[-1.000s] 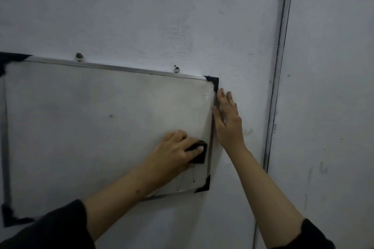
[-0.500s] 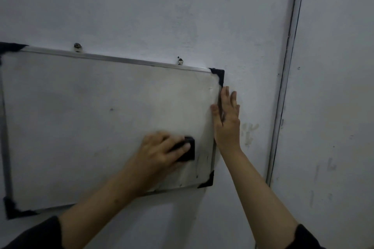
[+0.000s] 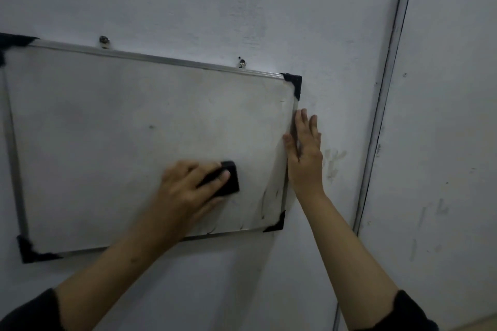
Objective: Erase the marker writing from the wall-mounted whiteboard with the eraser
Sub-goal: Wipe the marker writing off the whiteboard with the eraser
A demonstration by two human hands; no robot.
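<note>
The whiteboard [image 3: 121, 129] hangs tilted on the wall, with a metal frame and black corner caps. Its surface looks smudged grey. Faint black marker streaks [image 3: 269, 196] remain near its lower right corner. My left hand [image 3: 188, 191] presses a black eraser [image 3: 228, 180] flat against the lower right part of the board. My right hand [image 3: 305, 153] lies flat with fingers together against the board's right frame edge and the wall, holding nothing.
Two screws [image 3: 103, 41] [image 3: 242, 62] hold the board's top edge. A vertical metal strip [image 3: 382, 115] runs down the wall to the right of my right hand. Smudges [image 3: 333, 161] mark the wall beside the board.
My left hand has slid the eraser to the left, away from the board's right edge. My right hand has stayed against the right frame. The view has shifted slightly.
</note>
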